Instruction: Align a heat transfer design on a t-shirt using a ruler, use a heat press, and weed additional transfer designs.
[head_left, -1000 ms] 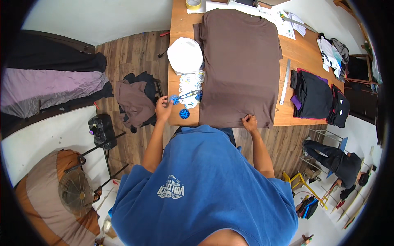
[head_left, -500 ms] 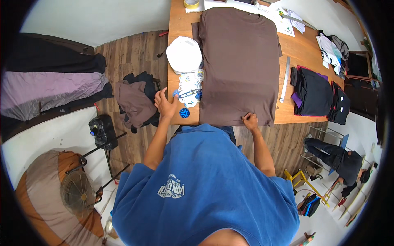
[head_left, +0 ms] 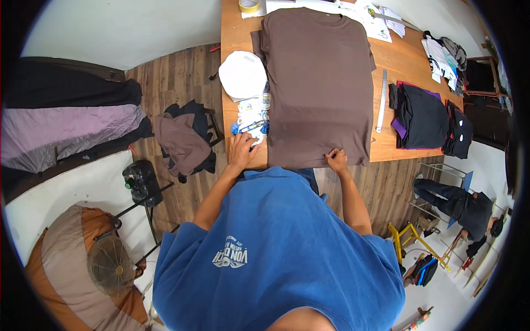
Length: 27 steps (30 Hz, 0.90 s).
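A brown T-shirt (head_left: 317,83) lies flat on the wooden table, its hem toward me and its neckline at the far end. My right hand (head_left: 337,160) rests at the hem, right of the middle, thumb and fingers closed; whatever is between them is too small to make out. To the left of the shirt, my left hand (head_left: 241,151) reaches over the table's near edge with its fingers stretched onto a heap of white and blue printed stickers or labels (head_left: 253,118). It covers the spot where a blue round piece lay. Beyond that heap sits a round white pad (head_left: 243,75).
A metal ruler (head_left: 382,102) lies right of the shirt, beside a stack of folded dark clothes (head_left: 422,118). Yellow tape (head_left: 249,6) stands at the far left. A stool with draped clothes (head_left: 185,140) is left of the table. Another person (head_left: 466,212) stands far right.
My left hand has moved right, from beside the table's edge onto the near end of the sticker heap, hiding the blue round piece. The right hand stays at the hem.
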{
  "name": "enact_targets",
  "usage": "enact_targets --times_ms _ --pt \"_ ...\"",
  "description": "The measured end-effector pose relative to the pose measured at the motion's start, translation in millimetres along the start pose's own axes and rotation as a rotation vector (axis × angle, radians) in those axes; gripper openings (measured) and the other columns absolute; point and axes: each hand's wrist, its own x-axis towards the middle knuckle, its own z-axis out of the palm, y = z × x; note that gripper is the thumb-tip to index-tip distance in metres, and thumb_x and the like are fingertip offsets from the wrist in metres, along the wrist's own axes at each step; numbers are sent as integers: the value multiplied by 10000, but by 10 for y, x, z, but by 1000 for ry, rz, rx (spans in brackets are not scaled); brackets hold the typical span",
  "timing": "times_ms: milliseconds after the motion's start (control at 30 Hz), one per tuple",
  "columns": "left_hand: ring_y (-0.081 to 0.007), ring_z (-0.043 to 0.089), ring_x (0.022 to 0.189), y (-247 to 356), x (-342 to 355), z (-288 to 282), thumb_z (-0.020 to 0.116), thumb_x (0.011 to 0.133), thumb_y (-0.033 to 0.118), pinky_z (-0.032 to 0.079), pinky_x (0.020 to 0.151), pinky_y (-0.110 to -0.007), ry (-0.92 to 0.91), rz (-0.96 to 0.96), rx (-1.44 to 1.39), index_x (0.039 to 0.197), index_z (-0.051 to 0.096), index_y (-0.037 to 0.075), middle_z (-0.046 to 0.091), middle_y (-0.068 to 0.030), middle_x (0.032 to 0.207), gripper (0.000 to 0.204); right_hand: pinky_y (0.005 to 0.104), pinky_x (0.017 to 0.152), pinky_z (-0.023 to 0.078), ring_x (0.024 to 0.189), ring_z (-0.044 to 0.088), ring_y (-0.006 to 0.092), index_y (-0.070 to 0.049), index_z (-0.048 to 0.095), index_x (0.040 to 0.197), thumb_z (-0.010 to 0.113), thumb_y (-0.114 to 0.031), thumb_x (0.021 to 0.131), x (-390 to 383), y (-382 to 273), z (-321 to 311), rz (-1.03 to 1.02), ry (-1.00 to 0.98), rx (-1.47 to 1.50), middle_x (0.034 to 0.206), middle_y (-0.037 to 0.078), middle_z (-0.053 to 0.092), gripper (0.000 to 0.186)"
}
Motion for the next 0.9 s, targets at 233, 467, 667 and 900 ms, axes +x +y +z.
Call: enact_targets --times_ms 233,467,667,900 --pt "-247 561 971 -35 29 -20 776 851 232 395 820 -403 37 3 16 973 768 124 611 -33 959 163 505 944 500 1001 625 432 -57 669 810 776 -328 763 -115 -145 -27 -32 17 17 1037 216 612 296" --pt "-247 575 823 -10 94 -132 726 916 216 407 769 -394 117 -56 31 985 757 120 602 -35 825 123 479 964 482 1022 601 422 -69 673 837 763 -324 779 -136 -273 -60 25 -47 -11 1067 210 602 277" --pt "-234 664 630 98 262 -475 657 1003 175 478 551 -344 202 -379 -347 1037 695 32 689 -83 778 152 511 996 468 1097 560 445 -78 667 893 776 -301 803 -178 -306 -36 -6 -68 1 1143 193 574 264" --pt "-213 714 745 667 568 -838 815 855 102 550 665 -318 411 -137 -437 1022 703 26 730 -120 837 214 473 964 454 1042 565 383 -89 659 839 779 -277 782 -265 -374 94 -36 -38 38 1052 170 576 230"
